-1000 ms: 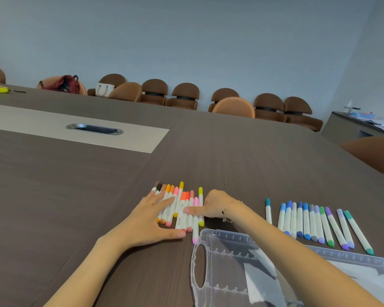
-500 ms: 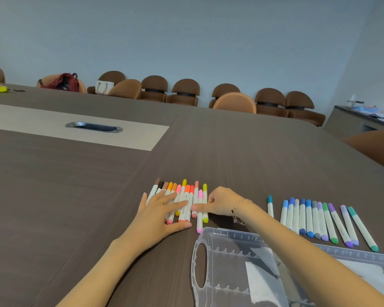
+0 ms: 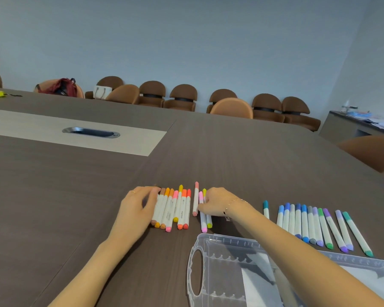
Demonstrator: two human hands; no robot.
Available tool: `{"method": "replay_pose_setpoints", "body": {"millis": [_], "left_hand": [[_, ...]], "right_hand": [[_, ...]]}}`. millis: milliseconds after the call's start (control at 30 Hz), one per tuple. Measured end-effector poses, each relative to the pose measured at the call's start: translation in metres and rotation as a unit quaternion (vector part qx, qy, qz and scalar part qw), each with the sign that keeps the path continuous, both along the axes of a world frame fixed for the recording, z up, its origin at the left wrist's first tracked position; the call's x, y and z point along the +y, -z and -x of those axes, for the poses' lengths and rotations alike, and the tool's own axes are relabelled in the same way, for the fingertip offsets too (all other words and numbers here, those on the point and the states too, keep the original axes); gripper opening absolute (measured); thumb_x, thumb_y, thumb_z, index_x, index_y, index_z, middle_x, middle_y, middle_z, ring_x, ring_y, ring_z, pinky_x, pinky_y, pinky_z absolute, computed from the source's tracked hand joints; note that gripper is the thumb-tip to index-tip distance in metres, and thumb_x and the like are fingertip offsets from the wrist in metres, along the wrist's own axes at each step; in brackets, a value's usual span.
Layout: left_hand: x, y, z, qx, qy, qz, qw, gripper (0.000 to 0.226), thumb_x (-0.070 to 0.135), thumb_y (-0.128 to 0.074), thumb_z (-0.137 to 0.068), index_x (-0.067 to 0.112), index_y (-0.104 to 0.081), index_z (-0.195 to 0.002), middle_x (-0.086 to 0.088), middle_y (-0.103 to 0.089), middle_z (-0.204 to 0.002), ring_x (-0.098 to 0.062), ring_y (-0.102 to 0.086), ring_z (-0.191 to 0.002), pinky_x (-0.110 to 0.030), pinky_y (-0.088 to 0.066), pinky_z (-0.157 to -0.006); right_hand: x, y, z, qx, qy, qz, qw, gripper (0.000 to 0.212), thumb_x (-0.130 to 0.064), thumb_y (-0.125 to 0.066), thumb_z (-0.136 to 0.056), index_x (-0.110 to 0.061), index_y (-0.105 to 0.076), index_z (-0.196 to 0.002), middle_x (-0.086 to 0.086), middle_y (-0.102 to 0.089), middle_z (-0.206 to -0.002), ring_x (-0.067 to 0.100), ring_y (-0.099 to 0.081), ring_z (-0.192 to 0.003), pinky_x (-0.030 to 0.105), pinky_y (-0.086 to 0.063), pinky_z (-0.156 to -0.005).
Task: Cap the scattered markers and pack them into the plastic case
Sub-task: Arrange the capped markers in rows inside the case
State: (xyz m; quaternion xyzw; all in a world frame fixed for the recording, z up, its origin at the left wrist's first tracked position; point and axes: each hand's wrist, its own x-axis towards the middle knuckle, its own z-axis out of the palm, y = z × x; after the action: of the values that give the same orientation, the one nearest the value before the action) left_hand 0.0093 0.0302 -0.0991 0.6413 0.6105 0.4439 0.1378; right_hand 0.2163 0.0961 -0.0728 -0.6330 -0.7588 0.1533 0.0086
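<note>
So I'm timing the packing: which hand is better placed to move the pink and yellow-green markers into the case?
Right hand: it already rests on those two markers, just beyond the open plastic case. The left hand is on the orange group.
</note>
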Motion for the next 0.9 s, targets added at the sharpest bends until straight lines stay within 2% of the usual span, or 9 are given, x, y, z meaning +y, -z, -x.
{"method": "replay_pose_setpoints", "body": {"millis": [133, 233, 400, 500, 567, 667, 767, 833, 900], "left_hand": [[0.002, 0.0, 0.005, -0.013, -0.029, 0.018, 0.999, 0.027, 0.022, -0.042, -0.098, 0.017, -0.068, -0.106, 0.003, -0.064, -0.104, -0.008, -0.055, -0.098, -0.011, -0.037, -0.071], [0.0, -0.001, 0.003, -0.007, -0.034, 0.02, 0.999, 0.024, 0.021, -0.043, -0.098, 0.019, -0.067, -0.102, 0.006, -0.062, -0.097, -0.006, -0.055, -0.089, -0.011, -0.036, -0.065], [-0.001, -0.004, -0.001, 0.003, -0.037, 0.038, 0.999, 0.023, 0.024, -0.044, -0.098, 0.02, -0.066, -0.104, 0.005, -0.062, -0.102, -0.001, -0.052, -0.082, -0.01, -0.036, -0.062], [0.0, -0.005, -0.001, -0.001, -0.038, 0.043, 0.998, 0.023, 0.025, -0.045, -0.098, 0.019, -0.066, -0.104, 0.004, -0.062, -0.106, 0.0, -0.051, -0.081, -0.009, -0.038, -0.063], [-0.001, -0.005, -0.002, 0.003, -0.036, 0.046, 0.998, 0.023, 0.024, -0.044, -0.098, 0.02, -0.066, -0.104, 0.004, -0.062, -0.108, 0.001, -0.051, -0.08, -0.009, -0.038, -0.063], [-0.002, -0.007, -0.002, 0.006, -0.031, 0.042, 0.999, 0.022, 0.024, -0.044, -0.098, 0.02, -0.066, -0.103, 0.004, -0.063, -0.109, -0.001, -0.052, -0.081, -0.009, -0.038, -0.063], [-0.004, -0.008, -0.001, -0.004, -0.019, 0.032, 0.999, 0.021, 0.024, -0.046, -0.097, 0.021, -0.067, -0.099, 0.004, -0.064, -0.106, -0.003, -0.054, -0.085, -0.011, -0.04, -0.065], [-0.006, -0.011, -0.004, -0.017, 0.002, 0.02, 1.0, 0.018, 0.025, -0.05, -0.095, 0.022, -0.067, -0.098, 0.005, -0.065, -0.105, -0.005, -0.056, -0.089, -0.015, -0.045, -0.071], [-0.012, -0.015, -0.012, 0.003, 0.041, 0.026, 0.999, 0.017, 0.026, -0.055, -0.093, 0.026, -0.067, -0.104, 0.013, -0.063, -0.109, -0.003, -0.054, -0.097, -0.019, -0.045, -0.084]], "right_hand": [[-0.002, -0.011, 0.016, -0.094, -0.014, -0.028, 0.995, 0.026, -0.039, -0.055, -0.089, -0.014, -0.057, -0.093, 0.0, -0.048, -0.068, 0.014, -0.054, -0.068, 0.023, -0.048, -0.068], [-0.002, -0.014, 0.023, -0.15, -0.012, -0.05, 0.987, 0.03, -0.038, -0.051, -0.091, -0.014, -0.059, -0.107, 0.002, -0.055, -0.083, 0.016, -0.055, -0.077, 0.025, -0.048, -0.076], [0.004, -0.013, 0.02, -0.206, -0.006, -0.047, 0.977, 0.024, -0.038, -0.046, -0.093, -0.017, -0.056, -0.092, -0.001, -0.05, -0.069, 0.014, -0.054, -0.075, 0.024, -0.045, -0.074], [0.006, -0.012, 0.018, -0.234, -0.019, -0.063, 0.97, 0.028, -0.039, -0.046, -0.093, -0.016, -0.061, -0.099, 0.0, -0.053, -0.074, 0.014, -0.054, -0.074, 0.024, -0.044, -0.07], [0.005, -0.013, 0.015, -0.205, -0.017, -0.065, 0.976, 0.031, -0.04, -0.045, -0.093, -0.015, -0.061, -0.102, 0.0, -0.054, -0.077, 0.014, -0.053, -0.071, 0.024, -0.045, -0.069], [-0.001, -0.021, 0.007, -0.111, 0.006, -0.066, 0.992, 0.029, -0.042, -0.046, -0.092, -0.016, -0.055, -0.087, -0.001, -0.048, -0.067, 0.012, -0.049, -0.059, 0.021, -0.045, -0.063], [-0.019, -0.033, -0.006, 0.06, 0.05, -0.042, 0.996, 0.035, -0.042, -0.05, -0.09, -0.016, -0.051, -0.068, 0.001, -0.043, -0.061, 0.011, -0.045, -0.055, 0.019, -0.037, -0.051], [-0.042, -0.041, -0.017, 0.16, 0.062, 0.023, 0.985, 0.038, -0.041, -0.051, -0.091, -0.012, -0.055, -0.065, 0.001, -0.041, -0.056, 0.009, -0.039, -0.049, 0.018, -0.033, -0.049], [-0.069, -0.045, -0.028, 0.173, 0.043, 0.117, 0.977, 0.039, -0.039, -0.05, -0.091, -0.013, -0.059, -0.064, -0.002, -0.038, -0.049, 0.008, -0.033, -0.045, 0.017, -0.03, -0.048]]}}
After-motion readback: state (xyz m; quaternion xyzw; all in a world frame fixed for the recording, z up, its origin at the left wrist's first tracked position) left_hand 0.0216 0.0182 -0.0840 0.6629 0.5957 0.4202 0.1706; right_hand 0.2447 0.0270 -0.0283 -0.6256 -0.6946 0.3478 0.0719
